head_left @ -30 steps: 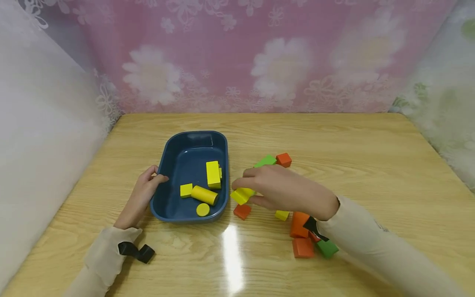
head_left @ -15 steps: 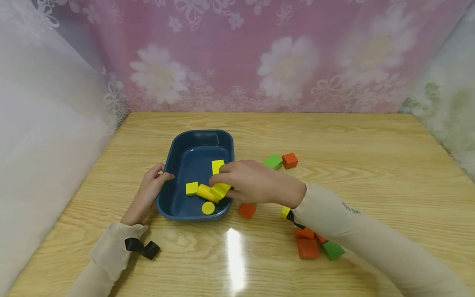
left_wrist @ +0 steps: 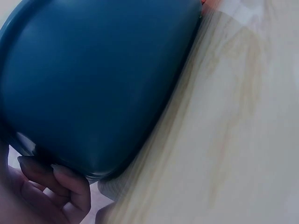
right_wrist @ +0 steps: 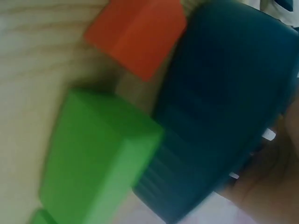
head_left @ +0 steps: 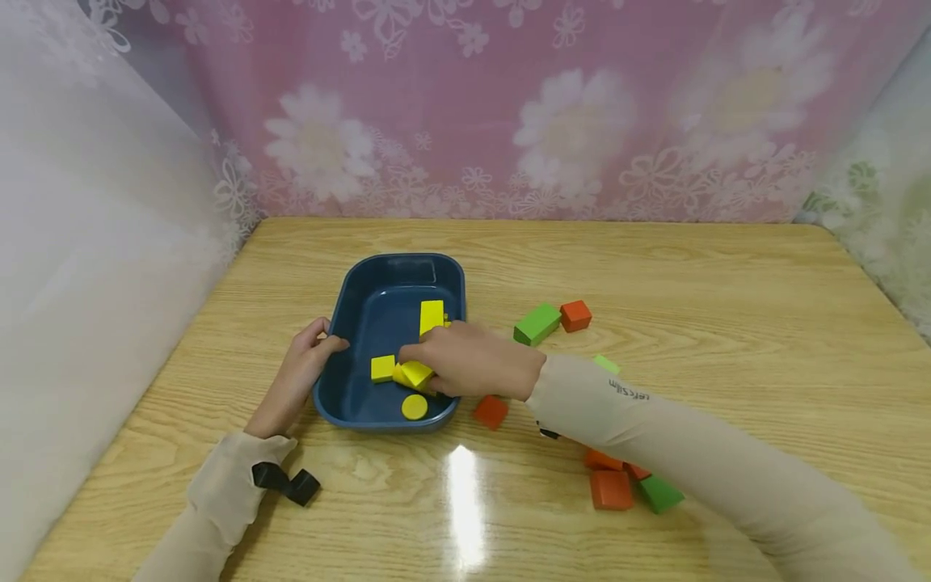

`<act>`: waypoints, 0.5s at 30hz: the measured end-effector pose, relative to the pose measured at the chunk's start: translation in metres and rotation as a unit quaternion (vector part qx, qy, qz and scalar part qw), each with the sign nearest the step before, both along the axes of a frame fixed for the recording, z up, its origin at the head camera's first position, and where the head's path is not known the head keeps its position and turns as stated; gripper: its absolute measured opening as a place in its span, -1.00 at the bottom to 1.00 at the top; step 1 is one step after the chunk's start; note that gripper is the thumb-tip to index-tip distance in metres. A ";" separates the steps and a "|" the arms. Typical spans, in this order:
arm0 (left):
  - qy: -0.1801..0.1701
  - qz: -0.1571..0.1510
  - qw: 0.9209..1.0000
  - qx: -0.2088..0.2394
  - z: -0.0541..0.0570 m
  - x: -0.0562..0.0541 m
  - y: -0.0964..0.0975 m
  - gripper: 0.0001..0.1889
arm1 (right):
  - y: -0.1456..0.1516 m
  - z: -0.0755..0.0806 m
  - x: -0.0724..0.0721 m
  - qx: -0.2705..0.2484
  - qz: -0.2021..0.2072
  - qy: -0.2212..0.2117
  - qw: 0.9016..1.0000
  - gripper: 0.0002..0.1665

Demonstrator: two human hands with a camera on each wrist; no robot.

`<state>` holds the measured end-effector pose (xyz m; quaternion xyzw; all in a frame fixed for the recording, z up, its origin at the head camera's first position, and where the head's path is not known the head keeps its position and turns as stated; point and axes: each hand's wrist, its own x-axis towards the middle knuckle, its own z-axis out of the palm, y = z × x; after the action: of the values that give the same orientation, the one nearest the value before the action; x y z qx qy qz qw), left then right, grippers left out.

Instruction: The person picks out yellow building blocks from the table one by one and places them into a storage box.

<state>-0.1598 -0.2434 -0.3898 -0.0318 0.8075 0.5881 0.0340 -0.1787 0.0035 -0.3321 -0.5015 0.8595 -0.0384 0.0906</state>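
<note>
A dark blue tray (head_left: 374, 315) stands on the wooden table. At its left side my left hand (head_left: 294, 372) grips the rim, thumb over the inside; curled fingers (left_wrist: 72, 186) show under the edge in the left wrist view. My right hand (head_left: 476, 360) reaches over the tray's right rim and pinches a yellow block (head_left: 418, 373) low inside. That block partly covers a yellow cylinder (head_left: 398, 375). Around it in the tray lie a yellow cube (head_left: 382, 369), a yellow disc (head_left: 414, 406) and a yellow rectangular block (head_left: 431, 314), partly hidden behind the hand.
Right of the tray lie a green block (head_left: 538, 324) and a red block (head_left: 576, 315). A red block (head_left: 491, 412) sits near the tray's corner. Under the right sleeve (head_left: 655, 420) are more blocks, among them a red one (head_left: 611, 490) and a dark green one (head_left: 660, 493).
My right hand has carried the yellow block leftward from above the table into the tray, down near the cylinder. My left hand keeps its hold on the tray.
</note>
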 end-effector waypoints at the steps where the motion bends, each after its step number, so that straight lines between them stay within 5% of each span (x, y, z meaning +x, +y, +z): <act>1: 0.000 0.000 1.000 0.001 0.000 0.000 0.000 -0.86 | -0.002 -0.002 0.000 -0.003 -0.001 -0.010 1.000 -0.55; 15: -0.009 -0.001 1.000 0.004 0.000 0.000 -0.001 -0.89 | -0.016 -0.014 0.001 0.062 -0.081 0.045 0.994 -0.47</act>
<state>-0.1598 -0.2439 -0.3897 -0.0363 0.8050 0.5906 0.0425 -0.1781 -0.0125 -0.3457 -0.4252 0.9011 0.0304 0.0792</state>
